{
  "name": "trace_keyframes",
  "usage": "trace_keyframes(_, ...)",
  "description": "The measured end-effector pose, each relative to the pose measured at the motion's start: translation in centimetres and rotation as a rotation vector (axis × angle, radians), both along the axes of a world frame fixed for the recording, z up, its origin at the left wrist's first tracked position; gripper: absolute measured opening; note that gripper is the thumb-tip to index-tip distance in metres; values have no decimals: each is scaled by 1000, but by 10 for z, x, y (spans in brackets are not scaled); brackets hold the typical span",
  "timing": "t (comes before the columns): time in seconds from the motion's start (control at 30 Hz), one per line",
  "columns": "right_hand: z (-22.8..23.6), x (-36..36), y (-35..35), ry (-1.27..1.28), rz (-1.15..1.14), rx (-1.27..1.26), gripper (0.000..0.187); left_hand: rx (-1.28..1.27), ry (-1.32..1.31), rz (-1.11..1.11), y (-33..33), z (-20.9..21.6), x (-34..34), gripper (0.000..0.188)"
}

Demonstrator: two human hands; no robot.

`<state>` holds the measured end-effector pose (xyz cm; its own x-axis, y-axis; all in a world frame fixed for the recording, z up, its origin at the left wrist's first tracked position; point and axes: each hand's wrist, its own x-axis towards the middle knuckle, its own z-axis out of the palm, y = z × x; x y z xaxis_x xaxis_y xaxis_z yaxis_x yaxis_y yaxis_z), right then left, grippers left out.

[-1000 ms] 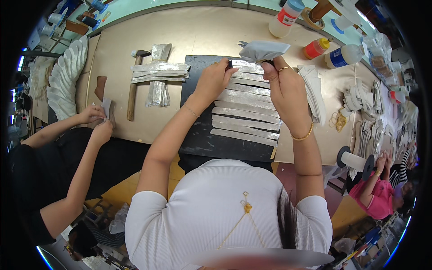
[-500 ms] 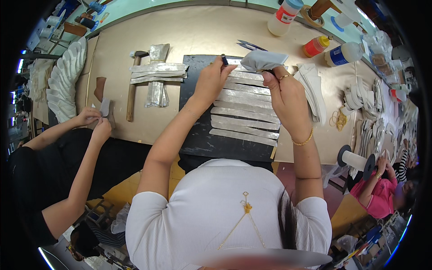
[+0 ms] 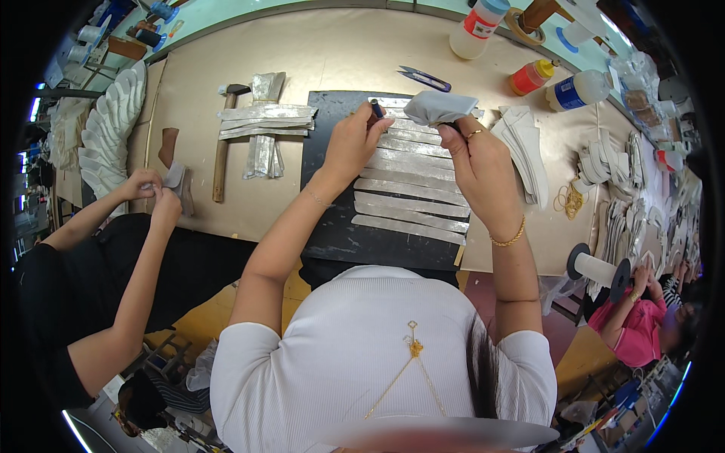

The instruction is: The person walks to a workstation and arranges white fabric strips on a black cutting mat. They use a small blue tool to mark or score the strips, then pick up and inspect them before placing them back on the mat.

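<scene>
My left hand (image 3: 353, 142) is closed around a short dark blue cylinder (image 3: 377, 109), whose kind I cannot make out, over the upper end of the black board (image 3: 326, 198). Long whitish strips (image 3: 411, 160) lie in a row on that board, below both hands. In my right hand (image 3: 483, 162) is a pale grey, puffy cloth-like piece (image 3: 438, 108), pinched at its underside between thumb and fingers. It hangs above the topmost strips, apart from my left hand. What else the right fingers grip beneath it is hidden.
Thread snips (image 3: 424, 78) lie beyond the board. Bottles (image 3: 531, 77) stand at the far right, near stacked pale pieces (image 3: 521, 155). To the left are a hammer (image 3: 220, 151) and crossed strip bundles (image 3: 266, 124). A co-worker's hands (image 3: 157, 198) work at the left.
My left hand has dropped slightly toward me with the dark cylinder. The pale grey piece has tilted a little in my right hand. The co-worker's hands at the left have shifted.
</scene>
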<state>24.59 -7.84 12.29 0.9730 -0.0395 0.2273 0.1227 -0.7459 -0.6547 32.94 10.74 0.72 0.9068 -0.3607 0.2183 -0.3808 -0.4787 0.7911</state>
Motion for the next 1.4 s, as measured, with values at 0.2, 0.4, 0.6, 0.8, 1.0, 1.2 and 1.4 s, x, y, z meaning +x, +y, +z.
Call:
trace_keyframes(0.2,2,-1,0,19,-1,-22,26,85,-9,-5,-1,0,-1,23)
trace_keyframes(0.4,1,-1,1,9,2,-18,26,61,-82,-15,0,-4,-2,23)
trace_keyframes(0.6,10,0,7,-43,24,6,24,102,-116,-73,0,10,-6,23)
trace_keyframes(0.8,21,2,22,-292,132,182,31,120,-231,-98,2,12,-9,17)
trace_keyframes(1.0,-3,11,10,70,133,-274,31,96,-210,-119,1,7,-7,19)
trace_keyframes(1.2,10,4,13,34,-10,-6,25,169,-233,-76,0,1,-3,28)
trace_keyframes(1.4,7,-2,14,20,19,12,23,196,-289,-58,-1,-6,2,32)
